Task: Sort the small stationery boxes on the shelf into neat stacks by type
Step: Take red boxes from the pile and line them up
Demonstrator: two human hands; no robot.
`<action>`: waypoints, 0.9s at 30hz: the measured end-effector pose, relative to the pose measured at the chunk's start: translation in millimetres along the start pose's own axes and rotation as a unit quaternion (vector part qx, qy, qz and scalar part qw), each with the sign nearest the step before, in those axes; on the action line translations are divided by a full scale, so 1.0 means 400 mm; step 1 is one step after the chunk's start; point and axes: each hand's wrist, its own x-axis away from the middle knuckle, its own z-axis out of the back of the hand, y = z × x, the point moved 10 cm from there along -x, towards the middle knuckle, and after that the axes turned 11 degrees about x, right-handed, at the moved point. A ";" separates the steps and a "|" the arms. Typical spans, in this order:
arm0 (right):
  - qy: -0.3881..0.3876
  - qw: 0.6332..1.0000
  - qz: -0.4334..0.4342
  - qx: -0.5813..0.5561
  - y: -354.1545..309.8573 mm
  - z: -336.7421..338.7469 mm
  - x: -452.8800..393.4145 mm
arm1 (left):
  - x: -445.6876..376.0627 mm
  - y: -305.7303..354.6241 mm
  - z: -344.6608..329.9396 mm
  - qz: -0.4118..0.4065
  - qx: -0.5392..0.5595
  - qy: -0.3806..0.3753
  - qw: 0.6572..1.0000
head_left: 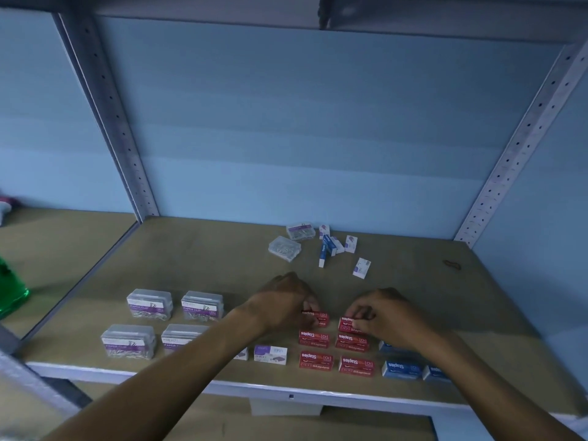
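Note:
On the brown shelf board (206,256), my left hand (283,302) grips a red staples box (319,318) at the back of the left red column. My right hand (386,313) pinches another red staples box (346,324) at the back of the right column. Red staples stacks (334,351) sit in two columns nearer the front edge. Blue staples boxes (402,369) lie at the front right, partly under my right forearm. Clear paper clip boxes (159,319) stand stacked at the front left. A white and purple box (270,354) lies between them and the reds.
An unsorted cluster lies near the back: two clear clip boxes (291,241), blue and white boxes (331,246) and a lone white box (361,268). Perforated grey uprights (105,106) flank the bay. A green object (12,291) sits on the neighbouring shelf at left.

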 end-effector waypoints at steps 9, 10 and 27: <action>-0.004 0.999 -0.001 -0.037 0.018 -0.008 0.005 | 0.005 -0.006 -0.010 0.013 0.020 -0.030 0.999; 0.000 0.999 -0.007 -0.046 0.024 -0.003 0.003 | 0.004 -0.015 -0.006 0.035 0.049 -0.025 0.998; 0.139 0.989 -0.032 0.024 0.061 0.101 -0.163 | -0.130 -0.083 0.052 0.090 0.021 0.041 0.995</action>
